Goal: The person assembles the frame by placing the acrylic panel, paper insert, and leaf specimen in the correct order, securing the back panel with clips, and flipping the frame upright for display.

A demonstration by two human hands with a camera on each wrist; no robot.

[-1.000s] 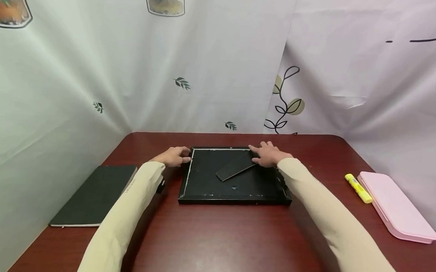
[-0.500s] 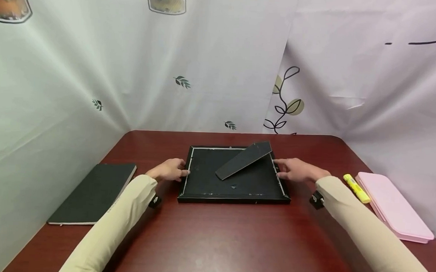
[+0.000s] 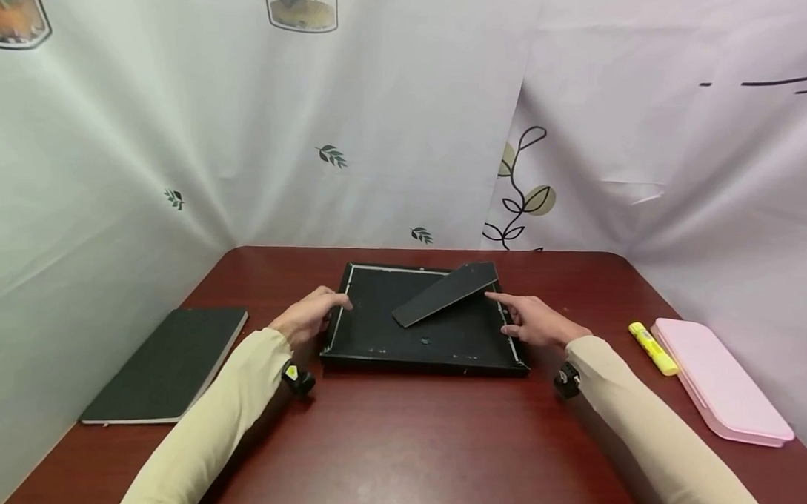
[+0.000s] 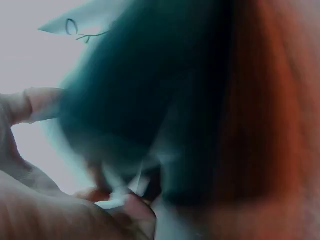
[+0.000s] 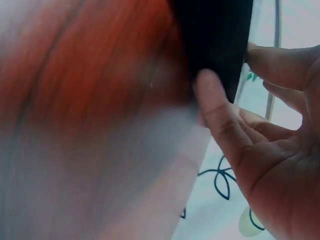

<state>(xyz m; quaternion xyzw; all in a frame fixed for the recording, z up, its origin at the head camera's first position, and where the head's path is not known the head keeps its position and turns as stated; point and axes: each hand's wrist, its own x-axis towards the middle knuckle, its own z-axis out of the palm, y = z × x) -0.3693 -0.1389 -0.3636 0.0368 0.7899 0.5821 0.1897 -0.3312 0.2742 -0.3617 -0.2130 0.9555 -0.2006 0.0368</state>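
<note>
A black picture frame [image 3: 374, 340] lies back side up on the table, its hinged stand [image 3: 445, 294] slanting up from the backing. My left hand [image 3: 308, 314] grips the frame's left edge, thumb on top and fingers beneath. At the right edge my right hand [image 3: 541, 320] holds the frame, its index finger stretched over the back near the stand. In the right wrist view the dark frame edge [image 5: 220, 40] passes between the thumb and fingers [image 5: 212, 95]. The left wrist view is blurred, with the dark frame [image 4: 130, 90] beside the thumb. The frame's front face is hidden.
A black notebook [image 3: 166, 366] lies on the left of the reddish-brown table [image 3: 397, 444]. On the right are a yellow highlighter [image 3: 654, 350] and a pink case [image 3: 726, 382]. A patterned white curtain [image 3: 407, 133] hangs behind and at both sides.
My right hand has left the stand and moved to the frame's right edge. The stand is now fully visible. The left hand has slid slightly nearer along the left edge, its thumb now over the frame.
</note>
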